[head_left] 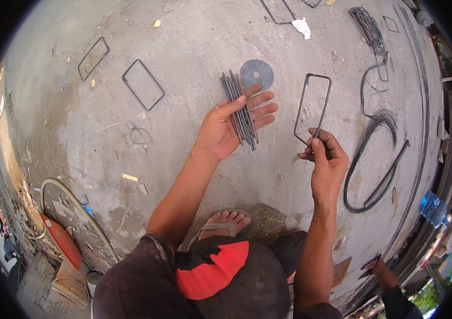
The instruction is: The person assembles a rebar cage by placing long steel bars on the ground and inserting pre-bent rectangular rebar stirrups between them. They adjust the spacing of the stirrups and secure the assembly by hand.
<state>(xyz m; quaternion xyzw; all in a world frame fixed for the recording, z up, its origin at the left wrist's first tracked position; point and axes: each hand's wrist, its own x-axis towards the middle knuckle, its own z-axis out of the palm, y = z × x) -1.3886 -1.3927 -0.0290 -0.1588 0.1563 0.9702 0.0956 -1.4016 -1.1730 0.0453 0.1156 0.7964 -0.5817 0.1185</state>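
My left hand (225,125) holds a bundle of dark steel stirrups (240,114), seen edge-on, pinned under the thumb across the palm. Its other fingers stretch out to the right, past the bundle. In my right hand (328,159), thumb and fingers pinch the lower end of a single rectangular stirrup (328,98) of bent steel rod, held upright over the floor. Just beyond the left fingertips lies a flat grey disc (250,72) with a centre hole, on the concrete.
Loose stirrups (130,69) lie on the concrete floor (183,53) at far left and far centre. To the right are a stirrup pile (367,29), coiled wire (349,191) and long rods (425,106). A hose (90,210) curves at left. A person's leg (388,279) shows lower right.
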